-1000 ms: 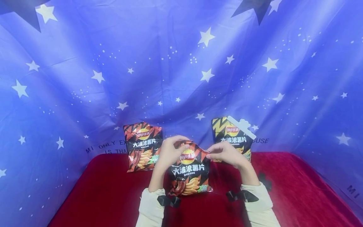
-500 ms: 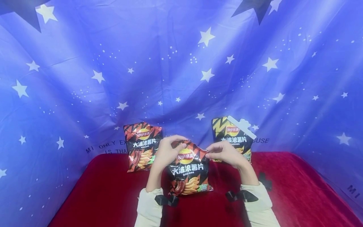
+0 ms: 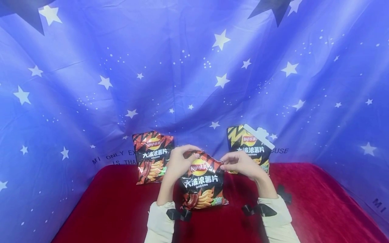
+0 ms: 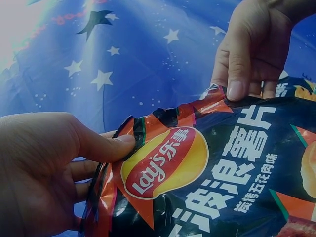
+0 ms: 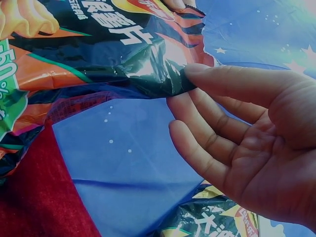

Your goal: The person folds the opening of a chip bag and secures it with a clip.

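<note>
A black-and-orange Lay's chips bag (image 3: 202,182) stands upright on the red cloth (image 3: 115,209) in front of me. My left hand (image 3: 192,156) pinches its top left corner, thumb on the front beside the logo, as the left wrist view shows for that left hand (image 4: 118,148) on the bag (image 4: 197,182). My right hand (image 3: 224,165) pinches the top right corner. In the right wrist view the right hand (image 5: 190,81) has its thumb on the bag's edge (image 5: 123,54), the other fingers spread behind. The top seam looks sealed.
A second, matching chips bag (image 3: 153,157) leans at the back left. At the back right stands a yellow-and-black bag (image 3: 247,146) with a white clip (image 3: 258,135) on its top. A blue starry backdrop (image 3: 194,74) hangs behind and around the table.
My left hand and the bag's top left corner have shifted slightly to the left and down. The right hand stays put.
</note>
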`<control>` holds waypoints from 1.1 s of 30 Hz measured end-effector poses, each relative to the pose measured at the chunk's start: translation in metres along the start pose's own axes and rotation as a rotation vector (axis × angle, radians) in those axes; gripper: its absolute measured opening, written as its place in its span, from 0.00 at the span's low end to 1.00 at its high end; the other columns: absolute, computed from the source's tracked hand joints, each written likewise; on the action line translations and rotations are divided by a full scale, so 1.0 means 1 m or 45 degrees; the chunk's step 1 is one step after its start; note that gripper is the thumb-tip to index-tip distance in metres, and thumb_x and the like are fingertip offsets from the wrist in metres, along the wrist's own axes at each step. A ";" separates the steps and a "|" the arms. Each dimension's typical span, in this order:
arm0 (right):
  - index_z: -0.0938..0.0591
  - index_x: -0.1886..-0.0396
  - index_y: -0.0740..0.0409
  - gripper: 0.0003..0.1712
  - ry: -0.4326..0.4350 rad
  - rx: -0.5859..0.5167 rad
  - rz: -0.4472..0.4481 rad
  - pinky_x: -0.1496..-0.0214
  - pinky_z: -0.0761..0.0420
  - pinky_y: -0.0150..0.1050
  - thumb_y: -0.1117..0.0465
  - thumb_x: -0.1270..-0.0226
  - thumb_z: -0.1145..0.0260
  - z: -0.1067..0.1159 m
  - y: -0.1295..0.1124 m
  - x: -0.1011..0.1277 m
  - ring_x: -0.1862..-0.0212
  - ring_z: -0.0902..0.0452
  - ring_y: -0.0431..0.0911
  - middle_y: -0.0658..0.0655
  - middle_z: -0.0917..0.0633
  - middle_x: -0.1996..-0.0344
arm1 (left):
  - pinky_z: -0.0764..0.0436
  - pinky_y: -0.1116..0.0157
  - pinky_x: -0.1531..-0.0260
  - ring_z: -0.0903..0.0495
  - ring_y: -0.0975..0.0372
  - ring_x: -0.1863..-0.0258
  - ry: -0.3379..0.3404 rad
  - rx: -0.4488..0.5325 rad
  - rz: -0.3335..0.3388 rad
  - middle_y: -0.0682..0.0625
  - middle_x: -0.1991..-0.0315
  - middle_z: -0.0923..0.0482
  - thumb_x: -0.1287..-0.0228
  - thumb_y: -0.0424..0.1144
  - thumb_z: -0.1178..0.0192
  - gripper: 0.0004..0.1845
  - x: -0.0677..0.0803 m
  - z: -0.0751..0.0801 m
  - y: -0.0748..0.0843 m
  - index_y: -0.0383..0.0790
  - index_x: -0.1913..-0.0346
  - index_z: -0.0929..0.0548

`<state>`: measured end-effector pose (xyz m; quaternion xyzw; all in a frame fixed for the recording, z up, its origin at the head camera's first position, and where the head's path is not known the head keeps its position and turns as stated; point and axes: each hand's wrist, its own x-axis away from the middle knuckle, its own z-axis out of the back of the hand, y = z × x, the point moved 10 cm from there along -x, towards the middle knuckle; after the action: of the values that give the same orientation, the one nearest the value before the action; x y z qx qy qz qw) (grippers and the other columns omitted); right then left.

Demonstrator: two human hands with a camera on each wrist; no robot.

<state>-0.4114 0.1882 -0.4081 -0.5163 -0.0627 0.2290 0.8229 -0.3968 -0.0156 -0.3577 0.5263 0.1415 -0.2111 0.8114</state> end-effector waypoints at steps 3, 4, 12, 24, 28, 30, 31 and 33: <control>0.14 0.55 0.68 0.14 0.011 -0.008 -0.005 0.72 0.20 0.34 0.66 0.39 0.26 0.001 0.001 0.000 0.70 0.20 0.41 0.60 0.12 0.68 | 0.17 0.53 0.44 0.14 0.55 0.50 0.001 -0.001 0.014 0.48 0.52 0.11 0.38 0.31 0.31 0.12 0.000 0.000 -0.001 0.43 0.52 0.10; 0.14 0.55 0.69 0.14 0.011 -0.012 -0.004 0.71 0.20 0.34 0.66 0.39 0.26 0.001 0.001 0.000 0.69 0.20 0.41 0.59 0.12 0.68 | 0.17 0.53 0.44 0.14 0.55 0.49 0.002 -0.004 0.016 0.48 0.52 0.10 0.38 0.31 0.31 0.12 0.000 0.000 -0.001 0.42 0.52 0.10; 0.14 0.56 0.66 0.13 -0.006 -0.051 -0.005 0.72 0.21 0.33 0.65 0.39 0.26 -0.001 0.000 0.000 0.69 0.20 0.42 0.56 0.13 0.68 | 0.16 0.56 0.45 0.13 0.57 0.52 0.021 0.023 -0.006 0.50 0.57 0.09 0.40 0.29 0.30 0.09 -0.001 0.002 0.000 0.44 0.58 0.09; 0.17 0.57 0.70 0.11 -0.040 -0.144 0.075 0.73 0.21 0.32 0.70 0.39 0.28 -0.004 -0.003 0.000 0.69 0.20 0.40 0.50 0.14 0.70 | 0.17 0.56 0.46 0.13 0.59 0.52 -0.021 0.040 -0.007 0.51 0.56 0.09 0.39 0.26 0.33 0.11 0.000 0.006 0.000 0.46 0.60 0.08; 0.16 0.57 0.71 0.11 -0.057 -0.151 0.107 0.71 0.21 0.32 0.73 0.39 0.30 -0.005 -0.006 0.000 0.68 0.19 0.39 0.47 0.14 0.70 | 0.16 0.56 0.47 0.13 0.58 0.52 -0.049 0.050 -0.025 0.50 0.56 0.10 0.38 0.26 0.34 0.11 0.001 0.006 0.002 0.45 0.59 0.09; 0.16 0.57 0.71 0.10 -0.065 -0.154 0.114 0.71 0.20 0.32 0.73 0.39 0.30 -0.006 -0.007 0.000 0.68 0.19 0.39 0.47 0.13 0.70 | 0.17 0.55 0.45 0.13 0.57 0.51 -0.059 0.046 -0.040 0.49 0.55 0.10 0.38 0.25 0.35 0.11 0.001 0.006 0.003 0.44 0.59 0.09; 0.16 0.57 0.70 0.11 -0.070 -0.158 0.114 0.71 0.20 0.32 0.73 0.39 0.30 -0.006 -0.007 0.000 0.68 0.19 0.39 0.47 0.13 0.70 | 0.17 0.55 0.44 0.13 0.57 0.50 -0.064 0.043 -0.044 0.49 0.55 0.10 0.38 0.25 0.35 0.11 0.001 0.006 0.003 0.43 0.59 0.10; 0.15 0.56 0.70 0.11 -0.077 -0.158 0.112 0.71 0.20 0.31 0.73 0.39 0.30 -0.006 -0.007 0.001 0.69 0.19 0.38 0.48 0.12 0.69 | 0.19 0.54 0.42 0.14 0.56 0.49 -0.074 0.035 -0.053 0.48 0.54 0.10 0.39 0.26 0.35 0.11 0.001 0.006 0.004 0.43 0.59 0.10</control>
<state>-0.4066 0.1809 -0.4051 -0.5614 -0.0789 0.2762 0.7761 -0.3937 -0.0197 -0.3532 0.5281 0.1256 -0.2450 0.8033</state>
